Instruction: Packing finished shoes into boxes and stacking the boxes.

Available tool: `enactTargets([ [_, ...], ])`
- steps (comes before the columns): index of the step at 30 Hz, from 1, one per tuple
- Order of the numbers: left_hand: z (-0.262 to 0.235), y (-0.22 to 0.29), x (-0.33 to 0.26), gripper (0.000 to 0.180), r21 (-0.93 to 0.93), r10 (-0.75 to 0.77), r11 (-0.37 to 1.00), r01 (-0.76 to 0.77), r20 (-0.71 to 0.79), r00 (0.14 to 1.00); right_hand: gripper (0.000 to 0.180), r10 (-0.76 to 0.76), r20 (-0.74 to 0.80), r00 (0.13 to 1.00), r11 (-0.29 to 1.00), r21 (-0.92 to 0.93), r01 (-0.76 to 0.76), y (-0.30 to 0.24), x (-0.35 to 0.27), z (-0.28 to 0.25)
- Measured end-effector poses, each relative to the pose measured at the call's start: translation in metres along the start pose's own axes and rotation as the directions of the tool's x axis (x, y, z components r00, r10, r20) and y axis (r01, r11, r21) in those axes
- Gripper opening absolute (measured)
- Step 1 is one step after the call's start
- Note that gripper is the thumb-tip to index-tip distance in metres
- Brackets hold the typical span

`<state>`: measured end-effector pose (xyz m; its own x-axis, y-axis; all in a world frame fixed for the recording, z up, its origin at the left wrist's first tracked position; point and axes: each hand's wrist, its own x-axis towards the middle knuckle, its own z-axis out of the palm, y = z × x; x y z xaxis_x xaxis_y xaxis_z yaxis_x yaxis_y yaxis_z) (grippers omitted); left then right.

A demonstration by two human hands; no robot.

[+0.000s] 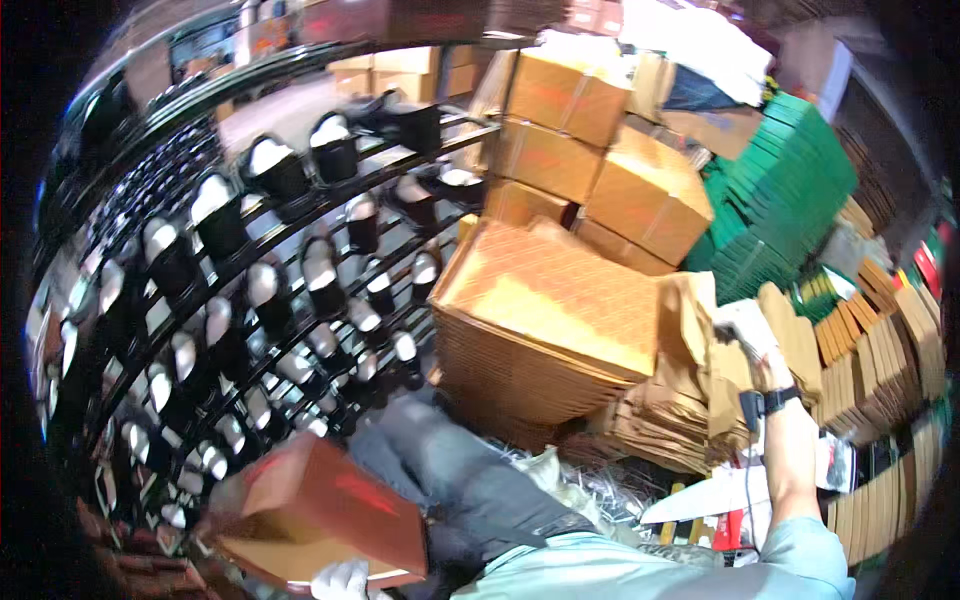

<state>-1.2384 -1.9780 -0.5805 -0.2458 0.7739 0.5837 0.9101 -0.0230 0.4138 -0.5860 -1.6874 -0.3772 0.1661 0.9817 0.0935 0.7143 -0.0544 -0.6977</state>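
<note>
My left hand [340, 580], in a white glove, grips the lower edge of a reddish-brown cardboard box [335, 495]. The box is tilted beside my leg, and motion blurs it. My right hand [748, 328], also gloved in white, reaches out to the right with a dark band on its wrist. It is at the top of some folded brown cardboard pieces [728, 390]; its fingers are too blurred to show whether it grips one. Just left of these pieces rises a tall stack of flat brown cardboard [540, 300].
A rack of black shoes [325, 270] fills the left side. Closed cartons [645, 190] are piled behind the cardboard stack, with green crates [790, 180] to their right. Rows of folded cardboard [870, 390] line the far right. Clear plastic scraps [590, 490] lie low near my leg.
</note>
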Motion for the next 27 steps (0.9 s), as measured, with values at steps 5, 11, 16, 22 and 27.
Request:
enactTargets([
  [5, 0.019, -0.008, 0.056, 0.018, -0.180, 0.286, 0.956, -0.231, 0.405, 0.868, 0.022, 0.102, 0.162, 0.981, 0.889, 0.427, -0.163, -0.011, -0.002, -0.034],
  [11, 0.007, 0.044, 0.120, 0.039, -0.485, 0.347, 0.863, -0.140, 0.368, 0.863, 0.012, 0.093, 0.239, 0.966, 0.784, 0.580, -0.219, -0.072, -0.004, -0.029],
  [16, 0.049, 0.191, 0.188, 0.121, -0.856, 0.276, 0.245, 0.455, 0.511, 0.814, 0.015, -0.055, 0.450, 0.891, 0.712, 0.643, -0.281, -0.199, -0.030, 0.082],
  [22, 0.076, 0.195, 0.211, 0.025, -0.670, -0.239, 0.254, 0.698, 0.656, 0.716, 0.029, -0.576, 0.391, 0.718, 0.815, 0.215, 0.537, -0.316, 0.022, 0.201],
  [27, 0.036, 0.059, 0.149, 0.037, -0.555, -0.497, 0.136, 0.820, 0.678, 0.541, 0.070, -0.710, -0.115, 0.695, 0.674, -0.397, 0.623, -0.426, 0.179, 0.272],
])
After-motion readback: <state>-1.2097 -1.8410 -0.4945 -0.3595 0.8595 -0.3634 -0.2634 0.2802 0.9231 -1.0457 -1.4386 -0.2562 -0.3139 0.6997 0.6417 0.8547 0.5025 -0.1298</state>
